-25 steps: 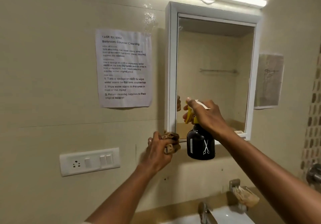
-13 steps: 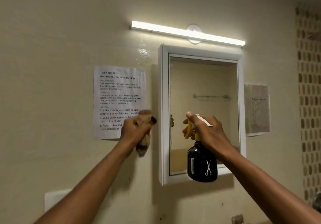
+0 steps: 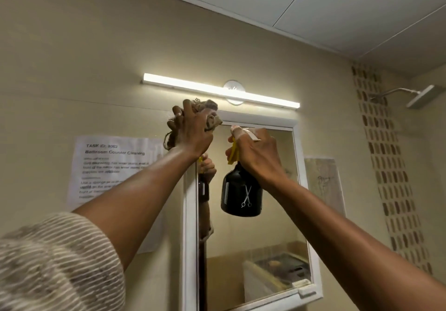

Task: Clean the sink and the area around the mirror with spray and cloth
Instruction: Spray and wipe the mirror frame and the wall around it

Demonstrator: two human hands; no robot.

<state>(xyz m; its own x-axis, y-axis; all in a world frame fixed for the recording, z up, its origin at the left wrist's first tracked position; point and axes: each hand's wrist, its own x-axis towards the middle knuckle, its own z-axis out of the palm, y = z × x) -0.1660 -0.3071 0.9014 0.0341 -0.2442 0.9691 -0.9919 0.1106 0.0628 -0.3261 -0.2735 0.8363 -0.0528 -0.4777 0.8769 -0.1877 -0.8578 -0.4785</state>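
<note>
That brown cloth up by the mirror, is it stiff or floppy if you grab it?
Probably floppy: the cloth bunches into folds in the left hand, and loose threads dangle below. It likely squashes easily and looks light, since the hand holds it high against the mirror frame.

**Where everything sat around the mirror**

Your left hand (image 3: 190, 132) held the cloth (image 3: 209, 115) against the mirror's (image 3: 253, 233) upper left corner, just below the light bar (image 3: 220, 90). Your right hand (image 3: 258, 153) held the spray bottle (image 3: 241, 192) in front of the glass, right of the cloth. A printed sheet (image 3: 113, 166) hung on the wall left of the mirror, partly behind your left arm; another paper (image 3: 323, 185) hung to its right. A shower head (image 3: 422, 96) stood far right, seemingly on the side wall.
</note>
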